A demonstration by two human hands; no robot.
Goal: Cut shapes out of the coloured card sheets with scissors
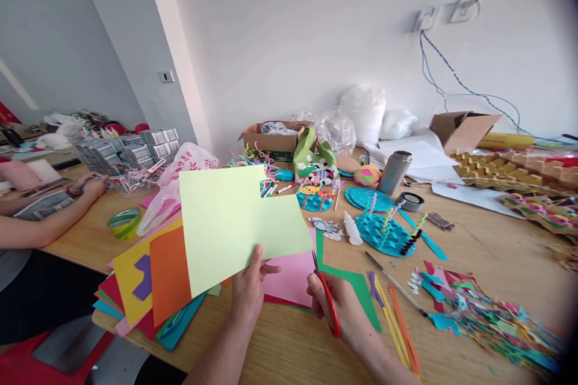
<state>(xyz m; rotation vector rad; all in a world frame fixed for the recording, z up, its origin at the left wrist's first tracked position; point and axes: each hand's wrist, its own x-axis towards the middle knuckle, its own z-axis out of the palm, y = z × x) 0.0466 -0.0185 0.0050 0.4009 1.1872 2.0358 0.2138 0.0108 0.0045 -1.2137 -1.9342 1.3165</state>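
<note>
My left hand [250, 289] pinches the lower edge of a pale green sheet of paper [221, 228], thumb in front and fingers behind. A corner piece is cut out of the sheet's upper right. In my right hand [341, 304] is a pair of red-handled scissors [332, 310], their blades pointing up beside the sheet's lower right corner. Whether the blades touch the paper I cannot tell. Behind and below the sheet lie a pink sheet [289, 280] and a green sheet [354, 289]. An orange sheet [169, 274] and a yellow sheet [129, 271] rest on a stack at the left.
Paper scraps [492, 319] and strips [401, 331] lie at the right. Farther back stand blue crafted discs [383, 234], a white glue bottle [352, 228], a metal flask [395, 171] and a green bag [311, 162]. Another person's hands [90, 183] are at the far left.
</note>
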